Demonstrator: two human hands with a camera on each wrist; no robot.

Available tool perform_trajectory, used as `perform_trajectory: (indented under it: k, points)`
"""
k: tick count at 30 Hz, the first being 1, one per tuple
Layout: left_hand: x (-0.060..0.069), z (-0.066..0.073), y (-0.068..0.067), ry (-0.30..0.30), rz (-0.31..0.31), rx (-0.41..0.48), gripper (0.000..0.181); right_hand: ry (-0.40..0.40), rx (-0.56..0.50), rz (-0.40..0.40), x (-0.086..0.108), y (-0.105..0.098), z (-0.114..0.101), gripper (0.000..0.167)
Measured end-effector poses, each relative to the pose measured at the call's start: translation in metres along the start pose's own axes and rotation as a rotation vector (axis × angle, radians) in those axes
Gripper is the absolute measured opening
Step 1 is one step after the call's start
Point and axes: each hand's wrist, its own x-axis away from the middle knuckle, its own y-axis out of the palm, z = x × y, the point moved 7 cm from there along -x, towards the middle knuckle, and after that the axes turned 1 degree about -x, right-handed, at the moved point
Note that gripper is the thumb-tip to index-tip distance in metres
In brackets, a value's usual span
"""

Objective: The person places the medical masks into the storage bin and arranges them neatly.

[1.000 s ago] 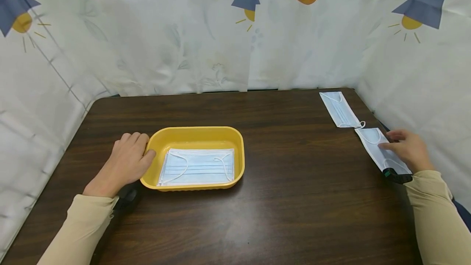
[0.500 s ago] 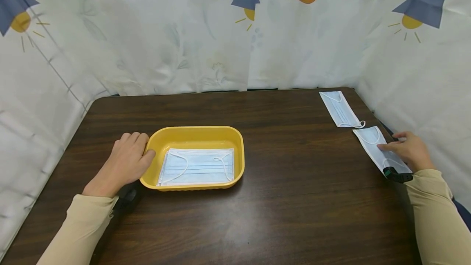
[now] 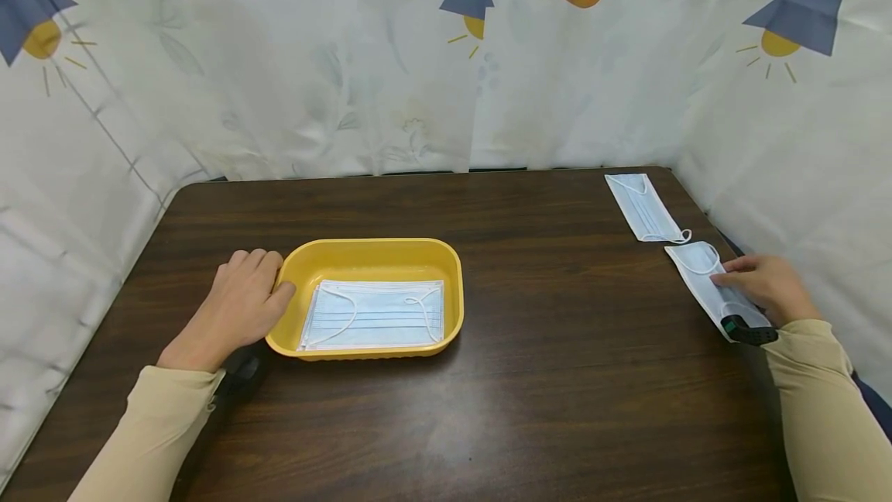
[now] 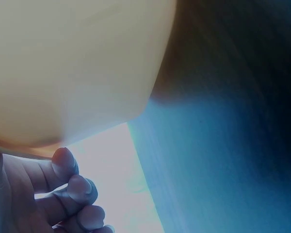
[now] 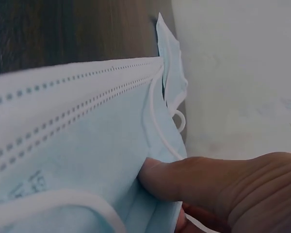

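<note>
My left hand [image 3: 240, 304] grips the left rim of a yellow plastic tray [image 3: 376, 254], thumb over the edge and fingers curled along the outside. A small stack of light blue face masks [image 3: 376, 316] with white ear loops lies inside the tray. At the table's right edge my right hand [image 3: 770, 285] pinches another face mask [image 3: 700, 273], its thumb pressed on the upper face in the right wrist view and fingers partly hidden underneath. Just beyond that lies a further face mask [image 3: 644, 208], flat near the far right corner.
The dark wood-grain table [image 3: 543, 378] carries everything. A pale printed curtain [image 3: 348, 99] hangs close behind it and along both sides. A black band [image 3: 749, 331] sits at the right wrist, over the near end of the mask.
The right hand and the pinched mask have shifted slightly left, away from the table's right edge. My left hand, the tray and the far mask stay put.
</note>
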Motion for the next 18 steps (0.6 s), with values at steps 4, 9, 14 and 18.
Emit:
perform_trajectory:
  k: [4, 9, 14, 18]
  points:
    - [0.000, 0.000, 0.000, 0.002, 0.004, 0.000, 0.026, -0.071, 0.027, 0.029, -0.001, 0.000, -0.008, 0.051]
    - [0.000, 0.000, 0.000, 0.002, 0.001, 0.001, 0.026, -0.139, 0.069, 0.035, 0.000, 0.001, -0.016, 0.035]
    - [0.000, 0.000, 0.000, -0.007, -0.007, 0.000, 0.025, -0.147, 0.064, 0.023, 0.000, 0.001, -0.021, 0.040]
    - [0.001, 0.001, -0.001, -0.005, 0.000, 0.001, 0.024, -0.143, -0.005, -0.017, -0.001, 0.001, -0.024, 0.059]
